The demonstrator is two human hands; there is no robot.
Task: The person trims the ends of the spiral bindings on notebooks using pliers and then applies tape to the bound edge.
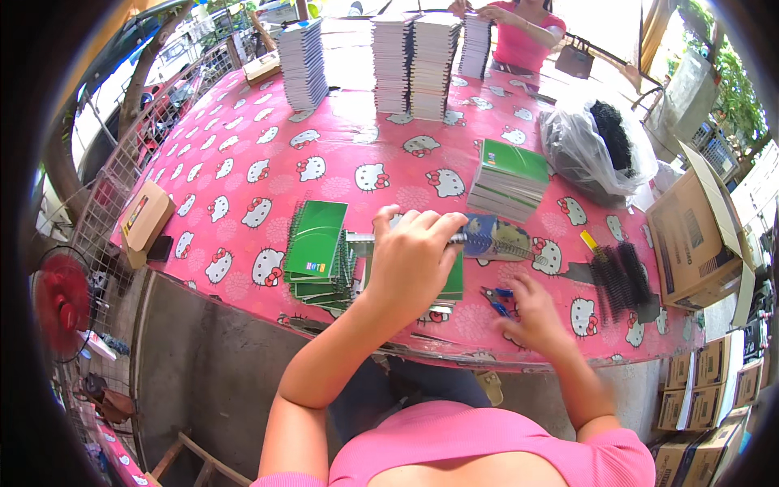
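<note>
My left hand (pixel 412 258) is closed over the edge of a green spiral notebook (pixel 451 282) at the table's near side; the palm hides most of it. Just left of it lies a stack of green spiral notebooks (pixel 318 239), its bindings along the side. My right hand (pixel 534 315) rests low over the table with fingers apart, beside blue-handled pliers (pixel 497 300). Whether a fingertip touches the pliers I cannot tell. Beyond my left hand lies a blue patterned spiral-bound item (pixel 503 239).
Green notebooks (pixel 510 178) are piled farther right. Black binding coils (pixel 623 280) lie near an open cardboard box (pixel 696 235). A plastic bag (pixel 572 150) holds more black coils. Tall notebook stacks (pixel 391 65) stand at the far edge, where another person (pixel 519 40) handles one. A red fan (pixel 62 303) stands left.
</note>
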